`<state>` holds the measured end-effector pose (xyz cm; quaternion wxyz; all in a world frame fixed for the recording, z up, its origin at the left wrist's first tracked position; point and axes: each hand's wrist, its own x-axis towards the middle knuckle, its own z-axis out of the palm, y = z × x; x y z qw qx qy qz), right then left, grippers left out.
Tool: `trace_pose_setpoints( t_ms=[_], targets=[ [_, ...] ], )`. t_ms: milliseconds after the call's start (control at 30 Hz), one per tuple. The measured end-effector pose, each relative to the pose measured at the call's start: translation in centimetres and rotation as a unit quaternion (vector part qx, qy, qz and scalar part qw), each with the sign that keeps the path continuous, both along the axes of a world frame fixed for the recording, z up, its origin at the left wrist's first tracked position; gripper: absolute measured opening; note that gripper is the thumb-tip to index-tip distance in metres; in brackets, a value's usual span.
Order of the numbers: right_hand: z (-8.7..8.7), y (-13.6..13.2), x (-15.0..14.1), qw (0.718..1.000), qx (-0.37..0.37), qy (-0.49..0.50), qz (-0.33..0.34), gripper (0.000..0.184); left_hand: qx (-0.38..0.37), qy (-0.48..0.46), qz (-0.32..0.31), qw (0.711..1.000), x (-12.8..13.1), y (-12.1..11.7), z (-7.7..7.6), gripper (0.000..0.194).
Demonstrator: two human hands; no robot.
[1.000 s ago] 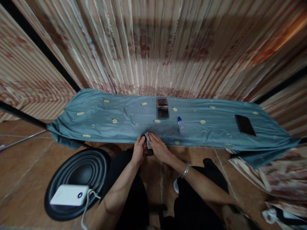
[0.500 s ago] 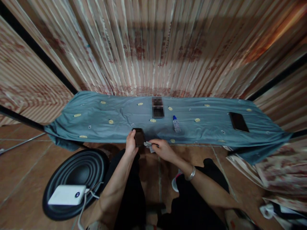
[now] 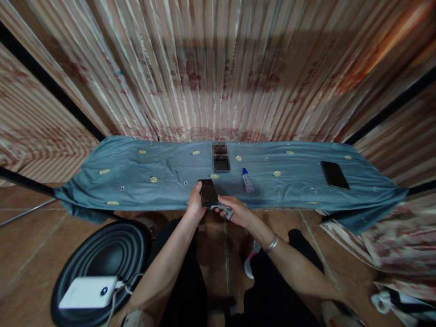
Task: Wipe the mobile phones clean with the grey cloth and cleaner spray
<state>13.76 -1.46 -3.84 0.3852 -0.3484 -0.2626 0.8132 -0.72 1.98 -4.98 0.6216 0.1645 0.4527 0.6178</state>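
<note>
My left hand [image 3: 195,200] grips a dark smartphone [image 3: 208,192] by its left side, just over the near edge of the cloth-covered table. A crumpled grey cloth [image 3: 223,210] is pinched in my right hand [image 3: 235,210], right at the phone's lower right corner. Part of the cloth may lie under the phone; I cannot tell. Beyond the hands, a small clear bottle with a blue cap [image 3: 248,180] lies on the table. A dark, pixelated rectangular object [image 3: 221,162] rests farther back, near the curtain.
The blue-green tablecloth [image 3: 170,193] bears a black tablet-like slab [image 3: 334,175] at the right. On the floor at left, a white power bank [image 3: 87,292] with a cable sits on a round black ridged object [image 3: 136,236]. Striped curtains [image 3: 211,68] hang behind, between dark poles.
My left hand has brought the phone slightly right and turned it a little. The right hand has moved right, with the cloth now against the phone's lower corner. The view has shifted slightly.
</note>
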Motion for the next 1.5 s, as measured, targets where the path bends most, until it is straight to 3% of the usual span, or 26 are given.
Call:
trace_pose_setpoints(
  t_ms=[200, 433, 667, 1033, 1200, 1500],
  targets=[
    [0.1, 1.8, 0.3, 0.997, -0.014, 0.022, -0.069, 0.029, 0.009, -0.008, -0.014, 1.000, 1.5, 2.4, 0.7, 0.025],
    [-0.1, 4.1, 1.1, 0.992, 0.000, -0.010, -0.128, 0.032, 0.048, -0.009, -0.056, 0.997, 2.7, 5.0, 0.0, 0.028],
    [-1.2, 6.8, 2.5, 0.978, 0.048, -0.081, -0.185, 0.033, 0.057, 0.070, -0.029, 0.995, 3.2, 4.6, -0.8, 0.036],
    [-2.1, 8.4, 2.3, 0.963, 0.088, -0.174, -0.187, 0.042, 0.098, 0.161, -0.047, 0.981, 3.7, 5.4, -3.4, 0.050],
    [-2.6, 8.9, 2.6, 0.932, 0.124, -0.275, -0.202, 0.038, 0.093, 0.168, -0.047, 0.980, 4.0, 5.8, -3.5, 0.050],
    [-2.9, 9.6, 3.1, 0.841, 0.197, -0.461, -0.203, 0.021, 0.136, 0.196, -0.056, 0.970, 4.1, 6.3, -3.2, 0.047]
  ],
)
